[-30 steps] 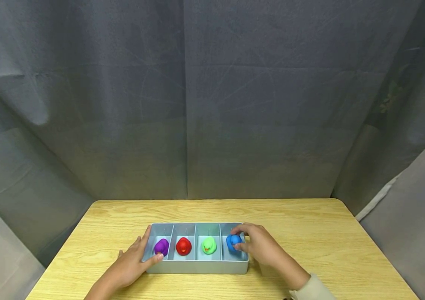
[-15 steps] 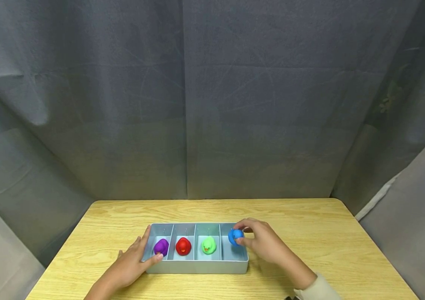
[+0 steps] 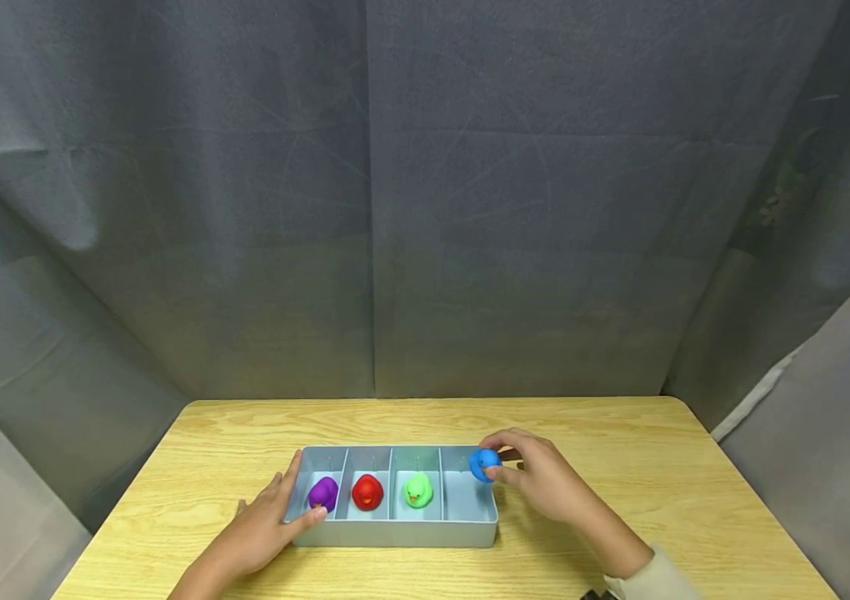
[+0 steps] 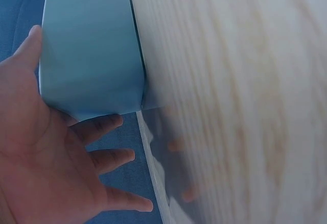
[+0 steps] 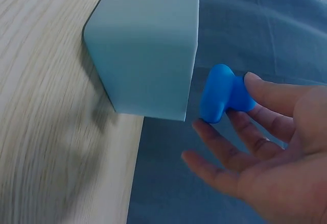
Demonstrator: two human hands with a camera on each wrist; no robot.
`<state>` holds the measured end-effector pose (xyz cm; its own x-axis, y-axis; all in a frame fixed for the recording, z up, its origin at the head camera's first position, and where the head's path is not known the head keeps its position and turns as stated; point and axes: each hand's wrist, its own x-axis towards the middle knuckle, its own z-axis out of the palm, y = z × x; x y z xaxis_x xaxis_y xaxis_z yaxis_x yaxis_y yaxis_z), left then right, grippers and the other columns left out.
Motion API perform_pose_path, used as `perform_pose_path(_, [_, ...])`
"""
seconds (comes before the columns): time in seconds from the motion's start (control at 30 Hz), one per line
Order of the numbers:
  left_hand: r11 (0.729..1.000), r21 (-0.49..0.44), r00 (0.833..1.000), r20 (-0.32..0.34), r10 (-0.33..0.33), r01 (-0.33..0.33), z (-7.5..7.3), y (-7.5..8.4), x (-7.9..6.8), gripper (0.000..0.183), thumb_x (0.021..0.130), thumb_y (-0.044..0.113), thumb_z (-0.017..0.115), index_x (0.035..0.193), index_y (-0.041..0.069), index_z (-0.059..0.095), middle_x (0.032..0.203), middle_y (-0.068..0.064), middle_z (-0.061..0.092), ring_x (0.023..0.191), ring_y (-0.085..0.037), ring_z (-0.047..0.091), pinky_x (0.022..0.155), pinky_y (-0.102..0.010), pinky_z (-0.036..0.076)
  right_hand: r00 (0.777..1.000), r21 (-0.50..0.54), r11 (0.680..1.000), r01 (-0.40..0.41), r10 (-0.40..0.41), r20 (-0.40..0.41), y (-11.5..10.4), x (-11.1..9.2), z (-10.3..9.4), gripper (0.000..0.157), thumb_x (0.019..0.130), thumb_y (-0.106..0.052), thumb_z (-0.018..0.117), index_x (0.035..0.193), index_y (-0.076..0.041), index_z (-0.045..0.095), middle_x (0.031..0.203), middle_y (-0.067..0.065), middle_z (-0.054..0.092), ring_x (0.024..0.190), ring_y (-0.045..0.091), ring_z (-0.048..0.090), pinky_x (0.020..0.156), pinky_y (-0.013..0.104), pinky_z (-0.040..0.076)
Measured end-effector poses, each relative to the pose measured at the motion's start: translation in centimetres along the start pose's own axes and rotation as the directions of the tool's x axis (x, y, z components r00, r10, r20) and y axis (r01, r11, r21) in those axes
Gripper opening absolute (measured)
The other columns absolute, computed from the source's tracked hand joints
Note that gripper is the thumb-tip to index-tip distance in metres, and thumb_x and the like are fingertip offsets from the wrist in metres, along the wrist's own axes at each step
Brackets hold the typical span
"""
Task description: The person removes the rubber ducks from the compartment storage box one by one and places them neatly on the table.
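A long light blue-grey divided tray (image 3: 395, 533) lies on the table. Purple duck (image 3: 323, 493) sits in its leftmost compartment, then a red duck (image 3: 367, 492) and a light green duck (image 3: 418, 490) in the two after it. My left hand (image 3: 260, 529) rests against the tray's left end, thumb over the front rim and fingers spread along the side; the left wrist view shows them fairly straight. Between thumb and fingertips, my right hand (image 3: 541, 479) pinches a blue rubber duck (image 5: 218, 94), raised at rim height over the rightmost compartment's right edge.
The wood-grain table (image 3: 620, 450) extends beyond the tray on both sides and behind it. Grey curtains (image 3: 425, 208) hang behind the table and at its sides.
My right hand has lifted the blue duck out of the rightmost compartment and moved it away and to the right, over the rim. The left hand and the tray have stayed put.
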<state>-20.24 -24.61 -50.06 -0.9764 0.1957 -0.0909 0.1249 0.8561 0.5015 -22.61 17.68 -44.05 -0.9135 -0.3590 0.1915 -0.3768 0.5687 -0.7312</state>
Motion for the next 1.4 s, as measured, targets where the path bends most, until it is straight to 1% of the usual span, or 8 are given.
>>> perform_pose_path(0.2, [1.0, 0.003, 1.0, -0.001, 0.002, -0.002, 0.0, 0.0, 0.0, 0.099, 0.098, 0.07, 0.052, 0.168, 0.019, 0.002, 0.164, -0.027, 0.028, 0.151, -0.052, 0.023, 0.108, -0.085, 0.008, 1.0, 0.044, 0.999, 0.015, -0.015, -0.003, 0.6, -0.3, -0.5, 0.023, 0.095, -0.008, 0.075, 0.117, -0.008, 0.07, 0.119, 0.006, 0.069, 0.111, 0.034, 0.069, 0.09, 0.038, 0.06])
perform_pose_path(0.43, [1.0, 0.001, 1.0, 0.009, -0.009, 0.009, 0.0, 0.1, 0.1, 0.101, 0.097, 0.071, 0.051, 0.168, 0.019, 0.002, 0.164, -0.028, 0.029, 0.15, -0.054, 0.023, 0.108, -0.085, 0.007, 1.0, 0.084, 0.996, -0.014, 0.013, 0.013, 1.3, -0.7, -1.0, 0.022, 0.097, -0.011, 0.073, 0.118, -0.008, 0.069, 0.119, 0.006, 0.068, 0.112, 0.032, 0.067, 0.09, 0.037, 0.06])
perform_pose_path(0.57, [1.0, 0.009, 1.0, 0.004, -0.006, 0.006, 0.0, 0.0, 0.1, 0.101, 0.097, 0.071, 0.052, 0.168, 0.017, 0.003, 0.164, -0.028, 0.029, 0.15, -0.053, 0.023, 0.109, -0.085, 0.008, 1.0, 0.097, 0.995, -0.012, 0.01, 0.019, 1.8, -1.0, -1.3, 0.022, 0.097, -0.012, 0.072, 0.118, -0.007, 0.069, 0.119, 0.006, 0.068, 0.113, 0.03, 0.067, 0.092, 0.038, 0.059])
perform_pose_path(0.83, [1.0, 0.003, 1.0, 0.009, -0.01, 0.01, 0.1, 0.0, 0.2, 0.102, 0.096, 0.071, 0.053, 0.168, 0.017, 0.005, 0.164, -0.029, 0.029, 0.149, -0.056, 0.024, 0.107, -0.086, 0.009, 1.0, 0.118, 0.993, -0.012, 0.009, 0.024, 2.8, -1.8, -1.7, 0.023, 0.098, -0.009, 0.071, 0.119, -0.004, 0.068, 0.12, 0.01, 0.067, 0.115, 0.034, 0.065, 0.094, 0.041, 0.059])
perform_pose_path(1.03, [1.0, -0.003, 1.0, 0.007, -0.012, 0.012, 0.0, -0.1, 0.1, 0.102, 0.096, 0.071, 0.053, 0.168, 0.017, 0.005, 0.164, -0.028, 0.029, 0.15, -0.054, 0.024, 0.108, -0.085, 0.008, 0.999, 0.131, 0.991, -0.021, 0.015, 0.043, 3.6, -2.2, -1.9, 0.023, 0.098, -0.008, 0.071, 0.12, -0.003, 0.067, 0.122, 0.011, 0.067, 0.117, 0.039, 0.065, 0.094, 0.041, 0.059])
perform_pose_path(1.2, [1.0, -0.002, 1.0, 0.004, -0.008, 0.008, 0.1, -0.1, 0.1, 0.101, 0.096, 0.07, 0.053, 0.168, 0.017, 0.005, 0.164, -0.028, 0.029, 0.15, -0.054, 0.024, 0.108, -0.085, 0.009, 0.998, 0.155, 0.988, -0.018, 0.009, 0.06, 4.5, -2.4, -1.9, 0.023, 0.098, -0.008, 0.07, 0.121, -0.002, 0.066, 0.122, 0.013, 0.067, 0.119, 0.042, 0.064, 0.095, 0.043, 0.058])
perform_pose_path(1.3, [1.0, 0.0, 1.0, 0.004, -0.007, 0.007, 0.0, 0.0, 0.1, 0.101, 0.096, 0.07, 0.053, 0.168, 0.017, 0.005, 0.164, -0.028, 0.029, 0.15, -0.054, 0.024, 0.108, -0.085, 0.01, 0.997, 0.166, 0.986, -0.025, 0.013, 0.072, 4.9, -2.5, -1.9, 0.024, 0.099, -0.008, 0.069, 0.121, -0.001, 0.066, 0.123, 0.014, 0.066, 0.121, 0.044, 0.062, 0.094, 0.04, 0.058])
perform_pose_path(1.4, [1.0, -0.001, 1.0, 0.006, -0.009, 0.009, 0.0, 0.0, 0.1, 0.101, 0.097, 0.069, 0.053, 0.168, 0.017, 0.005, 0.164, -0.027, 0.029, 0.15, -0.053, 0.024, 0.108, -0.085, 0.009, 0.996, 0.182, 0.982, -0.054, 0.039, 0.085, 5.1, -2.6, -1.8, 0.025, 0.099, -0.008, 0.069, 0.122, -0.001, 0.065, 0.125, 0.015, 0.066, 0.123, 0.046, 0.06, 0.091, 0.034, 0.059])
